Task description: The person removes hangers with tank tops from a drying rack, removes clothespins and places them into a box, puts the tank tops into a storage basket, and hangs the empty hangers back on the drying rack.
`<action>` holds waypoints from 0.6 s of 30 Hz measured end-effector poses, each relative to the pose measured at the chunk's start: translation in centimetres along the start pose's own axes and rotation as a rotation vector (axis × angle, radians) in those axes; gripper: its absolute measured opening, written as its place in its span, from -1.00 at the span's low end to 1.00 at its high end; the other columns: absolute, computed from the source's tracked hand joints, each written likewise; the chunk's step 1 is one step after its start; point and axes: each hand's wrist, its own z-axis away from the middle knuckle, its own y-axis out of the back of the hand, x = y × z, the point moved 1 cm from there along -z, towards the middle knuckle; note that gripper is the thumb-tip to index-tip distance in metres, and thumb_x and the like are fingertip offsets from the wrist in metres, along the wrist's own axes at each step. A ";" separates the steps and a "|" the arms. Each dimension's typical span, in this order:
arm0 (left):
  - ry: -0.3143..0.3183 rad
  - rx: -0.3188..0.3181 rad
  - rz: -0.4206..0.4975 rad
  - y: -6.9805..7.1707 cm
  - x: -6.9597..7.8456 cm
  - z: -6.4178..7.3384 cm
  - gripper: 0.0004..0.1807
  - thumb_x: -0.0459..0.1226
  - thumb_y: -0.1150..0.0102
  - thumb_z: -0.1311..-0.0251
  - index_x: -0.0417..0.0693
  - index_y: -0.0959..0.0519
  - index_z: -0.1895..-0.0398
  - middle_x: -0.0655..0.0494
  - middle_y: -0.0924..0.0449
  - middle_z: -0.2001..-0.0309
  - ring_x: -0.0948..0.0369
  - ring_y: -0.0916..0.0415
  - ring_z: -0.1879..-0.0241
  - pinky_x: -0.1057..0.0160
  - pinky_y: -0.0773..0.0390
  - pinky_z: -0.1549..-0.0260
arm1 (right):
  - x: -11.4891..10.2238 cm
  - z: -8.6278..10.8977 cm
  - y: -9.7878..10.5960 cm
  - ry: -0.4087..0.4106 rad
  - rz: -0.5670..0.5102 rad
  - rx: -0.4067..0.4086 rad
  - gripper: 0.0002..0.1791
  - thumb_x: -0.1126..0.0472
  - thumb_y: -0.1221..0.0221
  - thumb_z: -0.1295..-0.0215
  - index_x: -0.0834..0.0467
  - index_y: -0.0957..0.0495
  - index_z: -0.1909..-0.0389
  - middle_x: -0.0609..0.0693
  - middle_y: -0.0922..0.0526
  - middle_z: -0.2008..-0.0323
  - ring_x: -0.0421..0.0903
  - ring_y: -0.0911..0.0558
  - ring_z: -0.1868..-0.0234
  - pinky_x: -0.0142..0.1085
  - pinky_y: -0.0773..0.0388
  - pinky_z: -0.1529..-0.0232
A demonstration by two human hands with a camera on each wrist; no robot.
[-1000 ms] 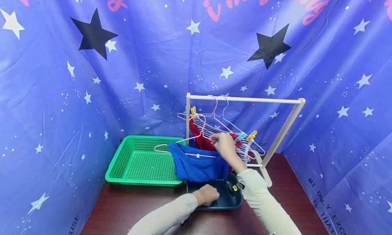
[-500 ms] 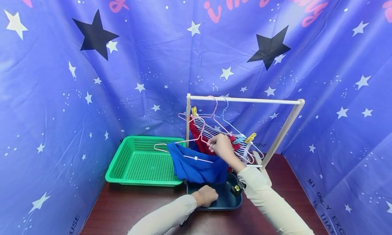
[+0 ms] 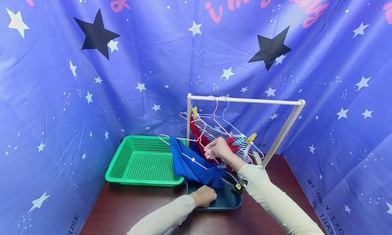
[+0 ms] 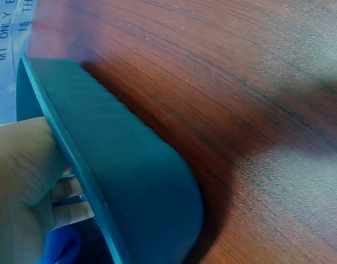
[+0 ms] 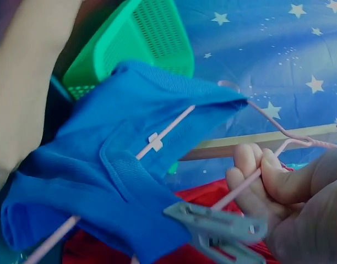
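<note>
My right hand pinches the right arm of a pink hanger between thumb and fingers. From the hanger a blue garment hangs tilted, lower on the right, above a dark blue basin. In the right wrist view, a grey-blue clothespin has its tip at the garment's shoulder by the wire. My left hand is curled inside the basin. Past the rim, the left wrist view shows a thin blue piece between its fingers; its kind is unclear. Blue cloth lies just below.
A green basket stands on the left of the brown table. Behind the right hand, a rack bears a red garment and a striped one on hangers, with yellow clothespins.
My right hand has moved down and slightly left, and the hanger and blue garment have tilted, right side lower. The clothespin has come into sight in the head view. My left hand has barely shifted.
</note>
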 end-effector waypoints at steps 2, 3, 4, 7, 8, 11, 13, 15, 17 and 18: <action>0.009 0.010 -0.009 0.0 0.0 0.2 -0.91 -0.17 -0.45 -0.02 0.30 -0.71 0.50 0.36 -0.68 0.45 0.37 -0.62 0.47 0.38 -0.62 0.49 | -0.2 -0.1 0.1 -0.039 -0.054 -0.036 -0.77 0.60 -0.18 -0.26 0.61 -0.60 0.08 0.20 -0.75 0.52 -0.11 -0.73 0.58 -0.25 -0.74 0.44; 0.013 0.016 -0.014 -0.1 0.0 0.2 -0.91 -0.16 -0.45 -0.02 0.31 -0.71 0.50 0.37 -0.68 0.45 0.36 -0.63 0.47 0.38 -0.62 0.49 | -0.3 -0.2 0.2 -0.049 -0.079 -0.055 -0.76 0.60 -0.17 -0.27 0.61 -0.58 0.06 0.20 -0.75 0.50 -0.11 -0.73 0.57 -0.24 -0.74 0.42; 0.016 0.023 -0.022 -0.1 0.0 0.3 -0.91 -0.16 -0.46 -0.01 0.31 -0.71 0.50 0.37 -0.68 0.45 0.36 -0.63 0.47 0.38 -0.62 0.48 | -0.4 -0.2 0.3 -0.061 -0.101 -0.072 -0.75 0.59 -0.16 -0.28 0.61 -0.57 0.04 0.19 -0.76 0.49 -0.11 -0.74 0.55 -0.22 -0.75 0.40; 0.019 0.037 -0.028 -0.1 -0.1 0.6 -0.91 -0.13 -0.47 0.00 0.32 -0.71 0.46 0.37 -0.68 0.44 0.37 -0.63 0.46 0.39 -0.62 0.47 | -0.5 -0.4 0.4 -0.081 -0.150 -0.124 -0.73 0.55 -0.16 -0.32 0.60 -0.55 -0.01 0.16 -0.77 0.43 -0.11 -0.76 0.50 -0.19 -0.76 0.32; 0.018 0.039 -0.025 -0.1 -0.2 0.8 -0.91 -0.12 -0.48 0.00 0.32 -0.72 0.44 0.37 -0.68 0.43 0.36 -0.64 0.45 0.39 -0.63 0.46 | -0.5 -0.4 0.5 -0.087 -0.161 -0.138 -0.72 0.54 -0.17 -0.34 0.59 -0.54 -0.02 0.16 -0.77 0.41 -0.11 -0.77 0.48 -0.19 -0.76 0.31; 0.014 0.036 0.015 0.2 -0.5 1.3 -0.89 -0.07 -0.49 -0.03 0.32 -0.72 0.38 0.37 -0.68 0.41 0.37 -0.64 0.42 0.39 -0.63 0.43 | -0.5 -0.5 0.5 -0.107 -0.184 -0.174 -0.71 0.48 -0.18 -0.37 0.55 -0.56 -0.05 0.18 -0.78 0.34 -0.09 -0.79 0.42 -0.15 -0.75 0.21; 0.006 0.041 0.052 0.5 -0.9 1.8 -0.87 -0.04 -0.49 -0.05 0.32 -0.72 0.34 0.38 -0.68 0.41 0.38 -0.65 0.40 0.39 -0.63 0.40 | -0.4 -0.6 0.4 -0.116 -0.200 -0.191 -0.70 0.47 -0.18 -0.38 0.53 -0.56 -0.07 0.20 -0.79 0.30 -0.07 -0.80 0.39 -0.13 -0.75 0.17; -0.010 0.064 0.089 0.9 -1.5 2.3 -0.88 -0.03 -0.47 -0.09 0.31 -0.72 0.32 0.38 -0.68 0.42 0.39 -0.65 0.38 0.39 -0.62 0.40 | -0.5 -0.7 0.3 -0.118 -0.214 -0.208 -0.69 0.47 -0.18 -0.38 0.52 -0.55 -0.08 0.22 -0.79 0.26 -0.05 -0.80 0.36 -0.12 -0.74 0.16; -0.032 0.106 0.127 1.5 -2.1 3.0 -0.89 -0.04 -0.45 -0.12 0.29 -0.72 0.31 0.38 -0.68 0.42 0.40 -0.65 0.38 0.40 -0.61 0.41 | -0.6 -0.7 0.2 -0.117 -0.229 -0.229 -0.68 0.48 -0.17 -0.38 0.52 -0.55 -0.10 0.23 -0.78 0.24 -0.04 -0.80 0.33 -0.14 -0.75 0.17; -0.045 0.135 0.145 1.9 -2.4 3.4 -0.90 -0.05 -0.44 -0.14 0.28 -0.73 0.29 0.38 -0.69 0.41 0.41 -0.65 0.38 0.41 -0.60 0.43 | -0.6 -0.7 0.2 -0.113 -0.232 -0.241 -0.68 0.47 -0.17 -0.38 0.53 -0.54 -0.11 0.23 -0.78 0.23 -0.04 -0.80 0.33 -0.14 -0.74 0.17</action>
